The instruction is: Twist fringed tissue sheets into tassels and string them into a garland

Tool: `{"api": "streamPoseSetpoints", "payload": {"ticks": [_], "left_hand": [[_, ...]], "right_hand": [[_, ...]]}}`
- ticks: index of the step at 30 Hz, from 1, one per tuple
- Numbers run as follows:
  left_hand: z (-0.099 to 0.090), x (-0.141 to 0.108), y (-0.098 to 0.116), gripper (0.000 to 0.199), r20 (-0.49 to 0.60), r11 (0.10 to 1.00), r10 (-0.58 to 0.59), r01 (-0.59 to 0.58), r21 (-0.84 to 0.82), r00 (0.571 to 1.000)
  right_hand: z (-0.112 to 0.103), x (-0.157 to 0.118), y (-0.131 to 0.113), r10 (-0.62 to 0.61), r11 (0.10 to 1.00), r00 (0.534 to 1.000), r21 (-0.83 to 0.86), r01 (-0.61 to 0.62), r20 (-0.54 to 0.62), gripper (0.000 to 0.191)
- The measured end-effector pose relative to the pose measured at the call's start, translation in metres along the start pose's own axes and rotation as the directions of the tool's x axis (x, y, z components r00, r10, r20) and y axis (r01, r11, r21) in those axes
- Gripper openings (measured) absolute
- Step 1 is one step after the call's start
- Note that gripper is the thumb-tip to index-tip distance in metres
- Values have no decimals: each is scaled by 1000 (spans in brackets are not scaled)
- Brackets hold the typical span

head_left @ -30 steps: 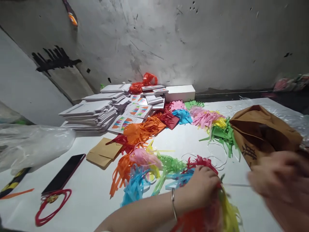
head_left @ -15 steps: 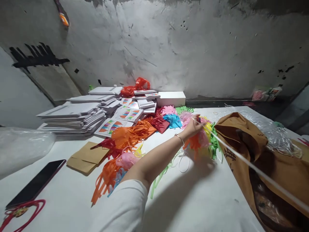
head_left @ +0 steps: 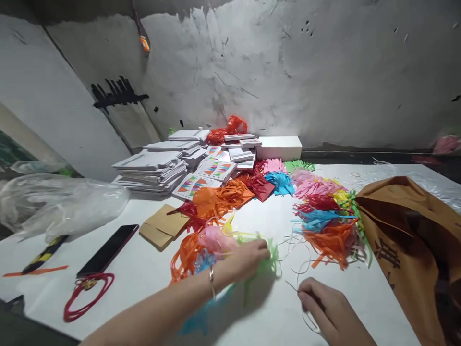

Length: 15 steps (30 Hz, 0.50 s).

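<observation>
My left hand [head_left: 255,257], slightly blurred, has its fingers closed on a light green fringed tassel [head_left: 274,262] above the table. Beneath that forearm, orange [head_left: 185,254], pink and blue tassels lie partly covered. To the right, my right hand [head_left: 324,307] pinches a thin white string [head_left: 308,259] near a stiff, thin end that pokes out from the fingertips. The string loops over the table towards a heap of orange, blue, red, pink and yellow tassels [head_left: 329,238].
Stacks of white cards [head_left: 154,168] and printed cards [head_left: 194,185] stand at the back, near a white box [head_left: 279,148]. A phone [head_left: 108,250], brown envelopes [head_left: 163,228] and clear plastic [head_left: 65,206] lie left. A brown bag [head_left: 406,216] covers the right edge.
My left hand has moved left from the tassel heap to the light green tassel. My right hand has come into view with string. The taut string now lies slack, and the view has turned left.
</observation>
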<state>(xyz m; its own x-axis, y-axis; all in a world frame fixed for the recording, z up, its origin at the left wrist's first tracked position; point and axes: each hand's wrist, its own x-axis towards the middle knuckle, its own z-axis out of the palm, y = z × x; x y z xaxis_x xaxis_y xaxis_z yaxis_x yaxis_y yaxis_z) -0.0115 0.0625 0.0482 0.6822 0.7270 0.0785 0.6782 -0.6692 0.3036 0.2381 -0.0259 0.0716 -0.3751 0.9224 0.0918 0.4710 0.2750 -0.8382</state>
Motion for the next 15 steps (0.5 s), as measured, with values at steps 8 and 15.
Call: {"api": "streamPoseSetpoints", "payload": {"ticks": [8, 15], "left_hand": [[4, -74, 52, 27, -260, 952, 280, -302, -50, 924], [-6, -105, 45, 29, -382, 877, -5, -180, -446, 924]], "right_hand": [[59, 53, -1, 153, 718, 976, 661, -217, 155, 33], [60, 39, -13, -11, 840, 999, 542, -11, 38, 30]]}}
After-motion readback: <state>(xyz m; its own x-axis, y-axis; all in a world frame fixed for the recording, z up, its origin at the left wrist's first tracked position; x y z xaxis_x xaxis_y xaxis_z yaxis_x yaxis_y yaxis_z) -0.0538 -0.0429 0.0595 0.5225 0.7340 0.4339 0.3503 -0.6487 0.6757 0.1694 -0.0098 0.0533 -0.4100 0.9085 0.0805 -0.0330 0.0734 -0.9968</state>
